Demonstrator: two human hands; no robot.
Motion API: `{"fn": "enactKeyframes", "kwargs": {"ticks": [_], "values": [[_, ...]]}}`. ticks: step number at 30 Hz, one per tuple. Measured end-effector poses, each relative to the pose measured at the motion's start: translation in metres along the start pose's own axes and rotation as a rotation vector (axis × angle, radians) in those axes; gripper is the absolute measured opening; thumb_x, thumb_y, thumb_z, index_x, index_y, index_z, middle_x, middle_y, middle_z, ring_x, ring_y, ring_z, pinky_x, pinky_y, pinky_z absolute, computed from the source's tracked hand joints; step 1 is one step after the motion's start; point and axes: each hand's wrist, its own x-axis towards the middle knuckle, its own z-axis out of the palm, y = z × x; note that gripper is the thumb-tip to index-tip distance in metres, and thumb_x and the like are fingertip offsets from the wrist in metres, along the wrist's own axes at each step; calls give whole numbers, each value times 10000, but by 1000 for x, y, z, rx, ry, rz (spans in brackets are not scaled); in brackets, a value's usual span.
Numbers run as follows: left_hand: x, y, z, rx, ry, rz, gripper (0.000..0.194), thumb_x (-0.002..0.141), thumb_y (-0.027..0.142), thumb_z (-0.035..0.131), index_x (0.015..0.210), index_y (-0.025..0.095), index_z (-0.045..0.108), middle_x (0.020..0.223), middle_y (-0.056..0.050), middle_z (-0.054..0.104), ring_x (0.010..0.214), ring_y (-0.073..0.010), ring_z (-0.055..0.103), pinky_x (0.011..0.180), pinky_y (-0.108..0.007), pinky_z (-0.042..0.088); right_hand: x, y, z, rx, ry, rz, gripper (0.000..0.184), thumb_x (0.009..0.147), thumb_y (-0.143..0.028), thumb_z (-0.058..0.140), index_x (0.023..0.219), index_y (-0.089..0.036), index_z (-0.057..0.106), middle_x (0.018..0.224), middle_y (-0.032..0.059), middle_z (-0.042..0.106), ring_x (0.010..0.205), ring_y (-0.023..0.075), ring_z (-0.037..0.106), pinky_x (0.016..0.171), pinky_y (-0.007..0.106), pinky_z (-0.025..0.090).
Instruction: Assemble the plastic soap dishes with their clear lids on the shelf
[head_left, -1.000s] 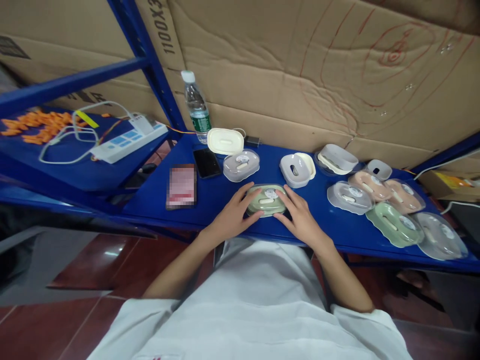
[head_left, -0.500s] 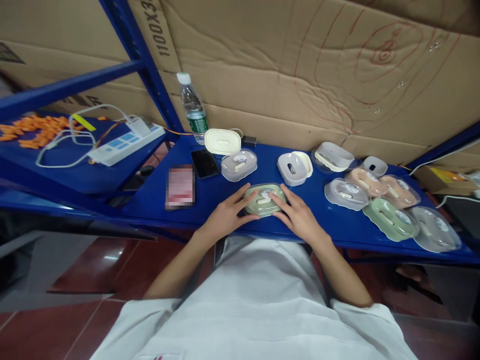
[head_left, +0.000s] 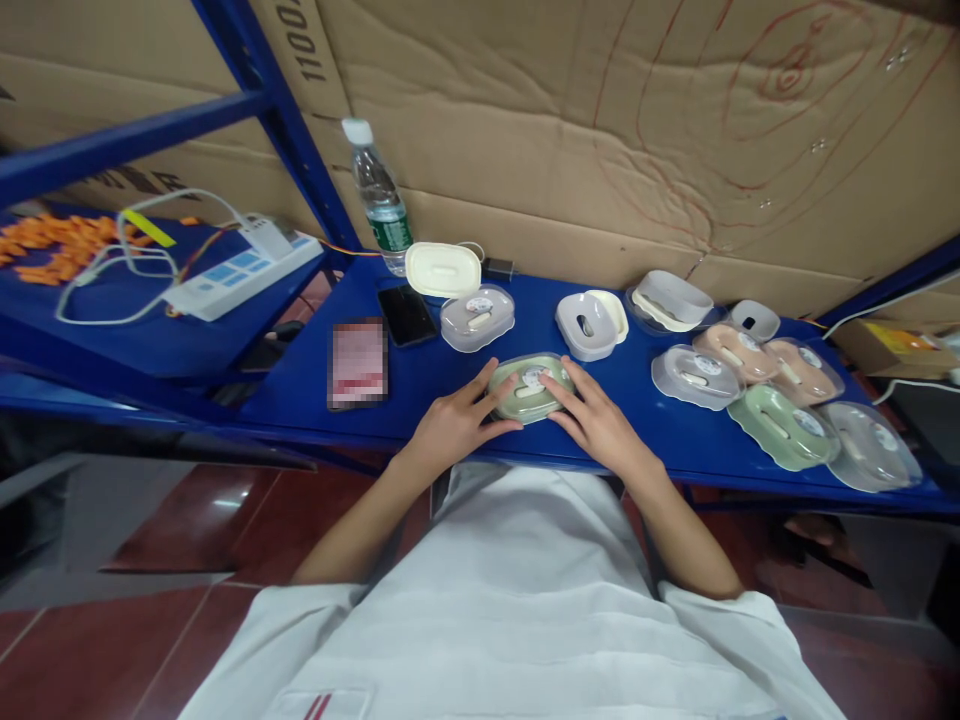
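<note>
Directly before me on the blue table (head_left: 420,405) lies a green soap box (head_left: 531,402) with a clear cover and a round sticker on top. My left hand (head_left: 459,415) grips its left end, thumb at the near edge and fingers over the cover. My right hand (head_left: 596,412) grips the right end the same way, a fingertip by the sticker. Just beyond stand a grey covered soap box (head_left: 478,318) on the left and a light grey box base (head_left: 589,340) on the right, an oval opening in it. A cream lid (head_left: 621,318) leans behind that base.
On the right are several covered soap boxes, among them a peach one (head_left: 731,350) and another green one (head_left: 784,428). To the left lie a phone (head_left: 406,315), a cream tray (head_left: 442,270) and a pinkish blurred item (head_left: 358,365). A water bottle (head_left: 380,205) stands behind.
Both hands keep hold of the green soap box with nearly the same grip. The whole view has shifted slightly as my head moved.
</note>
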Motion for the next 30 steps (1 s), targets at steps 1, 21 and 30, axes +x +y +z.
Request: {"fn": "enactKeyframes", "kwargs": {"ticks": [1, 21, 30], "values": [[0, 0, 0, -3, -1, -1, 693, 1008, 621, 668, 1593, 268, 552, 1650, -205, 535, 1269, -350, 754, 850, -381, 707, 0, -1, 0, 7, -5, 8, 589, 1123, -353, 541, 1698, -366, 415, 1802, 83, 302, 1655, 302, 333, 1339, 559, 371], [10, 4, -14, -50, 31, -40, 503, 966, 509, 757, 1411, 283, 699, 1298, -131, 657, 1154, -301, 687, 1024, -486, 581, 0, 3, 5, 74, 6, 101, 835, 1116, -407, 533, 1782, -268, 49, 1834, 166, 154, 1704, 309, 170, 1367, 586, 267], [80, 18, 9, 241, -206, -57, 558, 1056, 310, 541, 1579, 116, 548, 1304, -235, 684, 1201, -410, 646, 1006, -536, 516, 1, 3, 6, 28, 26, 153, 835, 1097, -409, 557, 1776, -257, 96, 1816, 208, 193, 1695, 352, 199, 1334, 646, 307]]}}
